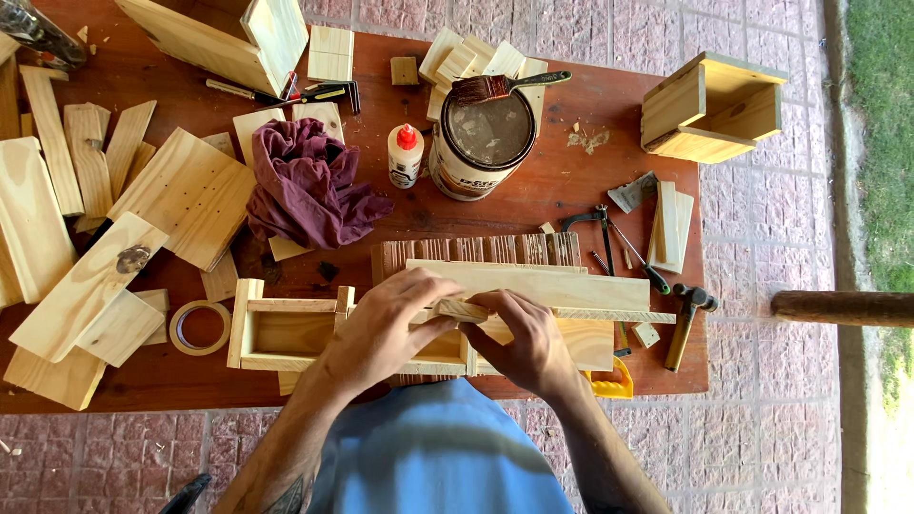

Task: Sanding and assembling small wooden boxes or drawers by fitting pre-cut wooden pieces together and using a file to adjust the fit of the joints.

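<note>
**Head view: two hands on a small wood strip over an open box**

Head camera looks straight down on a red-brown table (590, 181) set on brick paving. Both hands meet at the near edge. The left hand (386, 328) and the right hand (528, 343) each pinch an end of a short wood strip (464, 309) between thumb and fingers, holding it just above the wall of a pale open box (286, 333). A long plank (543, 286) lies just behind the strip, touching the box, with a ridged board (476, 249) beyond it.

A roll of tape (198, 327) sits just left of the box. Farther back are a purple rag (309, 186), a glue bottle (405, 155) and a paint can (481, 143) with a brush (505, 86) laid across its lid. To the right lie a hammer (687, 319) and a small saw (595, 224). Loose boards (86, 238) cover the table's left side, and a second box (709, 109) overhangs the far right corner.
</note>
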